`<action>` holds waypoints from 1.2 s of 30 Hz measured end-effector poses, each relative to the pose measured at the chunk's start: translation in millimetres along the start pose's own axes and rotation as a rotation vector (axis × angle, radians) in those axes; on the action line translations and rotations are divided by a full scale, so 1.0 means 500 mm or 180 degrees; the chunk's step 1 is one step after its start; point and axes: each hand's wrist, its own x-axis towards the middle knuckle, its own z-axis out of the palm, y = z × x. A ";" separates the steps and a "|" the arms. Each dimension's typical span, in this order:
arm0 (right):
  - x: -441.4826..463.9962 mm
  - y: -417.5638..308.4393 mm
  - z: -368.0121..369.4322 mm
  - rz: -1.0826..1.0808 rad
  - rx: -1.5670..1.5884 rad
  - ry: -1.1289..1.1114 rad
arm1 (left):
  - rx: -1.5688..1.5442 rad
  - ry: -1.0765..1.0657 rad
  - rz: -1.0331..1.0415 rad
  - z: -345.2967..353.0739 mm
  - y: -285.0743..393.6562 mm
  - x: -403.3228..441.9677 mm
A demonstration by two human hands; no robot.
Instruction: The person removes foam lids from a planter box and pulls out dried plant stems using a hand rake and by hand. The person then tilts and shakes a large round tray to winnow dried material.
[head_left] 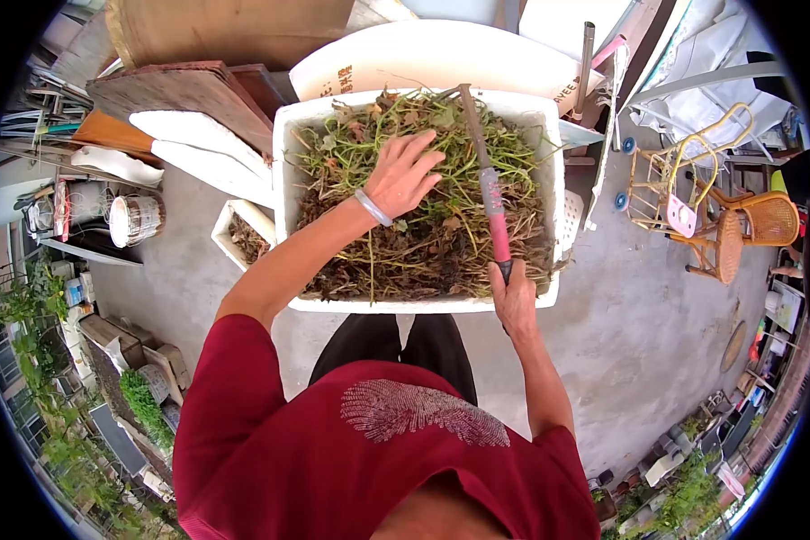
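A white foam box (414, 306) full of cut green stems and dry brown plant matter (459, 225) stands in front of me. My left hand (405, 175), with a pale bracelet at the wrist, is over the greens in the middle of the box, its fingers apart and holding nothing visible. At the box's front right, my right hand (516, 301) is wrapped round the dark end of a long-handled tool (495, 202) with a red and grey grip. The tool points away from me, its thin metal head at the back rim among the stems.
A smaller white box (228, 236) with dry matter is at the left of the big one. Boards (184, 103) and foam sheets lean behind it. A wicker basket (137, 220) stands further left; a yellow-framed cart (670, 180) and wicker chair (769, 219) are at right.
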 end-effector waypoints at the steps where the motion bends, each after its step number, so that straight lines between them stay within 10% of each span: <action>1: 0.000 0.038 0.004 0.0020 -0.0160 -0.0021 | 0.0089 0.0072 -0.0031 -0.027 0.010 -0.017; 6: -0.014 0.116 -0.061 0.0170 -0.0620 0.0057 | 0.0251 -0.0023 -0.0917 -0.036 -0.085 -0.067; 19: -0.010 0.169 -0.153 0.0603 -0.1376 -0.0017 | 0.0840 -0.2841 -0.2118 0.084 -0.110 0.000; 36: -0.044 0.184 -0.105 0.0998 -0.1936 -0.0615 | 0.1085 -0.1759 -0.1382 -0.053 -0.200 -0.150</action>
